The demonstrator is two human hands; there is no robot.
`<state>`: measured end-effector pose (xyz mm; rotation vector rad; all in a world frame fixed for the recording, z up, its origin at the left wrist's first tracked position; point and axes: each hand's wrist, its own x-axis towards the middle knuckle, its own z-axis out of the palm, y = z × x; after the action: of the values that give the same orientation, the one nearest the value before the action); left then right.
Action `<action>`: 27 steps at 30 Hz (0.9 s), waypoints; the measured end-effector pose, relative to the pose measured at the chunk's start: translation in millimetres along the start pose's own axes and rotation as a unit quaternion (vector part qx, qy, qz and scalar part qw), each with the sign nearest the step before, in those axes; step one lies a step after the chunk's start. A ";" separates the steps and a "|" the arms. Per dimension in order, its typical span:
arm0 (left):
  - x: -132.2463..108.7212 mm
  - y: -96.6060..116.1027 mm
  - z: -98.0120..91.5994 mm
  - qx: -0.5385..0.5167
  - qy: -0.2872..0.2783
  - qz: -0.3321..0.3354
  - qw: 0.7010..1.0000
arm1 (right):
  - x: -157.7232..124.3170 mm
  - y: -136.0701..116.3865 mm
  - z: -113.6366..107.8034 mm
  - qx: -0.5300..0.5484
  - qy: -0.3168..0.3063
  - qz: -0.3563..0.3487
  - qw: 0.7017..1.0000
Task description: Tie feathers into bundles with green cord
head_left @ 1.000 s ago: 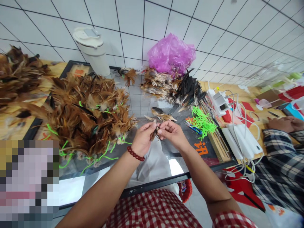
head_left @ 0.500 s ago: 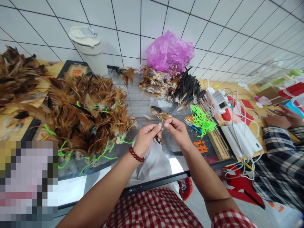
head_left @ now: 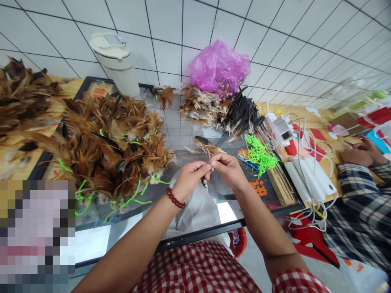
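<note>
My left hand, with a dark red bead bracelet at the wrist, is closed in a pinch on a feather. Its dark tip pokes out below the fingers; the rest is hidden. My right hand meets it, thumb and finger pinched together at the left fingertips; what lies between them is covered. Just beyond the hands, a few loose dark and pale feathers rest on the glass tabletop. Bright green cord lies in a tangle to the right, beside a blue pen-like tool.
Brown feather bundles with green ties spread over the left. A white tumbler stands behind them. Pale feathers, black feathers and a purple plastic bag sit at the back. Right are cabled chargers and another person's sleeve.
My right hand has shifted slightly left, so the fingertips of both hands now meet more closely. The feather tip below them has moved a little. The surroundings look the same.
</note>
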<state>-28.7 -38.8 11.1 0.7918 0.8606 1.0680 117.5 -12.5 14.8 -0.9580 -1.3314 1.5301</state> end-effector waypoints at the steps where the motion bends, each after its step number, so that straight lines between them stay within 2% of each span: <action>1: -0.3 0.1 0.1 0.010 -0.005 0.001 1.000 | 0.4 1.0 -0.7 0.000 0.009 -0.005 1.000; 5: 0.2 -1.9 -0.8 0.053 -0.016 0.026 0.998 | 1.6 2.7 -1.4 -0.007 0.035 -0.007 0.999; 8: 1.7 -4.0 -2.6 0.054 0.012 0.028 0.998 | 0.9 -0.5 -0.2 -0.092 0.063 -0.059 0.992; 11: 2.5 -3.9 -3.2 0.013 0.030 0.026 0.999 | -0.5 -4.8 0.2 -0.206 0.041 -0.131 0.969; 14: 2.2 -2.4 -2.4 0.008 0.036 0.042 0.998 | -1.4 -6.4 -1.1 -0.269 0.001 -0.163 0.949; 22: 2.2 -1.5 -1.8 0.007 0.042 0.032 0.999 | -1.1 -5.2 -5.4 -0.228 -0.014 -0.159 0.961; 27: 1.9 -4.0 -2.2 0.026 0.026 0.032 0.999 | 0.2 -4.0 -5.1 -0.216 0.019 -0.168 0.962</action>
<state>-28.6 -37.9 6.2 0.8420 0.9157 1.1312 122.7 -10.5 18.1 -0.9536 -1.7399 0.9777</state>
